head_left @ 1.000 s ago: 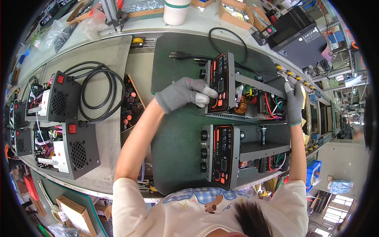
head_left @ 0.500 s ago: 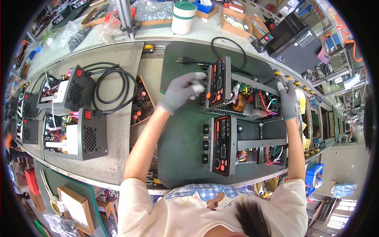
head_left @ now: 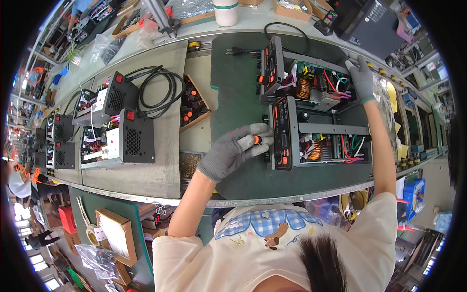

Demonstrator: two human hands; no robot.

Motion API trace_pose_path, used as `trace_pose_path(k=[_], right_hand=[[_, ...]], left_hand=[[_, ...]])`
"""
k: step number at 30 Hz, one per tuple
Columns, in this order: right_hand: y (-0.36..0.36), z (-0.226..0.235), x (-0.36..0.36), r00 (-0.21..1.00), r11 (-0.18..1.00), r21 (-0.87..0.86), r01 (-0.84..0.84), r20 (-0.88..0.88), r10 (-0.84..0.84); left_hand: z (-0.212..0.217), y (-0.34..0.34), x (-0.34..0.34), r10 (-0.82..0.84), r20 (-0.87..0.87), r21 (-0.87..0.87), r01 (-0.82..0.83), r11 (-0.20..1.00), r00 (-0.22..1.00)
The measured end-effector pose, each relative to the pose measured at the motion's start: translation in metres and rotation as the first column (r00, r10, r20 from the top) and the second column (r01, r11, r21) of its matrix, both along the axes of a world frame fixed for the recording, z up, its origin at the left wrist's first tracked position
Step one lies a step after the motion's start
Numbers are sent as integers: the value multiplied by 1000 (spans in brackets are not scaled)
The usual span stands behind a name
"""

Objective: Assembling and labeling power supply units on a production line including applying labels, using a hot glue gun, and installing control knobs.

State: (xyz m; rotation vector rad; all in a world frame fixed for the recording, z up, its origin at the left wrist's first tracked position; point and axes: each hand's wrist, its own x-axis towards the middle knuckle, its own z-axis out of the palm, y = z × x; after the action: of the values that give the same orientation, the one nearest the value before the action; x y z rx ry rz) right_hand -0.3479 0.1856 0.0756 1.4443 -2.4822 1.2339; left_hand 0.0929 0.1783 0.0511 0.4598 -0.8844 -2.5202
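My gloved left hand [head_left: 229, 153] pinches a small black knob with an orange cap [head_left: 257, 140], just left of the near machine's black front panel [head_left: 280, 127]. This machine lies uncovered, with a copper coil and coloured wires showing under a metal bar. Beyond it is a similar far machine [head_left: 304, 88], with an orange-capped knob [head_left: 261, 79] on its front. My gloved right hand [head_left: 361, 80] grips the far machine's rear right corner, its fingers partly hidden by the panel. Both machines rest on a dark green mat [head_left: 238, 92].
An open box of black and orange knobs [head_left: 195, 103] sits left of the mat. Farther left are several grey machines [head_left: 138, 138] and a coiled black cable [head_left: 158, 92]. A power plug [head_left: 238, 51] lies at the mat's far side, and a white tub [head_left: 225, 13] stands behind.
My left hand has come nearer, from the far machine's front to the near machine's front, and the knob now shows in its fingers. My right hand stays at the far machine's rear corner.
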Motion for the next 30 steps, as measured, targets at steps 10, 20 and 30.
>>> trace_pose_path(k=[10, 20, 30], right_hand=[[-1, -9, -6, 999, 995, -92, -35, -12, 34], [2, 4, 7, 995, 1000, -17, -9, -96, 7], [0, -4, -4, 997, 995, -78, -62, -58, 58]], left_hand=[[-18, 16, -5, -42, 155, -118, 61, 991, 987], [-23, 15, -7, -119, 208, -145, 151, 978, 971], [-23, 17, -12, -94, 230, -185, 138, 973, 969]])
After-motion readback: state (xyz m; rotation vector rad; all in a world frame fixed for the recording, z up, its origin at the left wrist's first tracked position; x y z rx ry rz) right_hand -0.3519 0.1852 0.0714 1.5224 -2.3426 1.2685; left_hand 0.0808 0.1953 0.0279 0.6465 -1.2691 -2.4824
